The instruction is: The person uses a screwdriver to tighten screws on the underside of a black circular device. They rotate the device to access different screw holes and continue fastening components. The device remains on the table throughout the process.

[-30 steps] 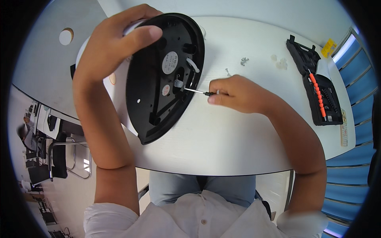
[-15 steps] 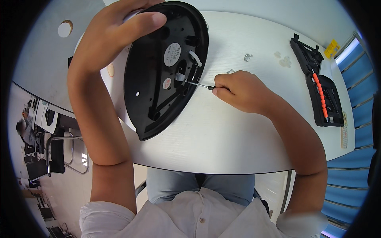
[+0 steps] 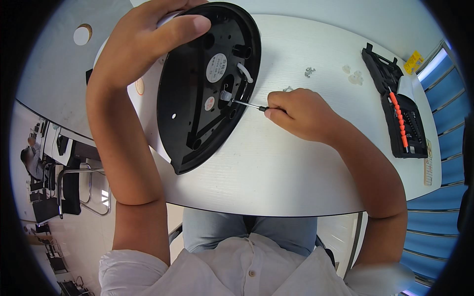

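Note:
My left hand grips the upper left edge of a black leaf-shaped plastic base, its thumb lying over the face turned toward me. The base is held tilted up over the table and carries two round stickers, several holes, a white cable loop and a small clear plastic piece. My right hand is closed round the dark handle of a screwdriver. The metal shaft points left, and its tip meets the base just beside the clear piece.
Small screws lie in a heap on the white table, with clear plastic bits to their right. At the right stands an open black tool case with an orange flexible shaft. A yellow packet sits behind it.
The black base has shifted very slightly to the right with my left hand. The screwdriver tip stays beside the clear piece, and my right hand has hardly moved.

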A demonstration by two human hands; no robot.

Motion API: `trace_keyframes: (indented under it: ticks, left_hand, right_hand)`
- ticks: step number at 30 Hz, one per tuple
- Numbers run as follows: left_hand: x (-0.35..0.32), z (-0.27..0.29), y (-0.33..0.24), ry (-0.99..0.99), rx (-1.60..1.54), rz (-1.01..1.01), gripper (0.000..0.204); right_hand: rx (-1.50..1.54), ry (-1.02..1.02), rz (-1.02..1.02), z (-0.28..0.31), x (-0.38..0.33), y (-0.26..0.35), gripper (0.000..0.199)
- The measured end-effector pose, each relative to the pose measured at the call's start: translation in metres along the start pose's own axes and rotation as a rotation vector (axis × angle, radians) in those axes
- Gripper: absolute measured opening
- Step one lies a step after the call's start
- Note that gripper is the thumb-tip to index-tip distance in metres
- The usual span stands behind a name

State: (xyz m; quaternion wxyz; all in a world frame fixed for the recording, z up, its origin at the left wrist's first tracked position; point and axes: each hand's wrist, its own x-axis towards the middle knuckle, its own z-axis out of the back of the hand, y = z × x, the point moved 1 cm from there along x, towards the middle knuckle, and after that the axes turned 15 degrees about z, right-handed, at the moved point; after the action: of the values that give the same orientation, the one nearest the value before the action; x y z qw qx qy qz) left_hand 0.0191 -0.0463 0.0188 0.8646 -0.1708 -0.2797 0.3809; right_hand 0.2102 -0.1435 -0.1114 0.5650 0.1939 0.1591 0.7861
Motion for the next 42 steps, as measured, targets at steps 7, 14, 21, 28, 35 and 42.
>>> trace_keyframes:
  ticks: [7, 14, 21, 28, 35, 42]
  left_hand:
    - [0.024, 0.002, 0.038, 0.125, -0.065, -0.105, 0.067]
    - [0.031, -0.001, 0.053, 0.138, -0.09, -0.139, 0.072]
    - [0.031, -0.001, 0.049, 0.157, -0.107, -0.145, 0.07]
    - [0.01, 0.002, 0.014, 0.094, -0.055, -0.053, 0.064]
    - [0.016, 0.011, 0.024, 0.18, -0.193, -0.013, 0.064]
    - [0.017, 0.014, 0.025, 0.184, -0.143, -0.069, 0.064]
  right_hand:
    - [0.103, -0.031, -0.015, -0.009, -0.002, -0.004, 0.025]
    - [0.556, 0.129, -0.312, 0.003, 0.001, 0.005, 0.027]
    - [0.142, -0.061, -0.071, -0.016, -0.001, -0.002, 0.027]
    - [-0.552, -0.072, 0.084, -0.022, -0.005, 0.021, 0.021]
    - [0.079, -0.189, -0.114, -0.01, -0.001, 0.014, 0.03]
    - [0.138, -0.016, -0.167, -0.004, 0.001, 0.016, 0.031]
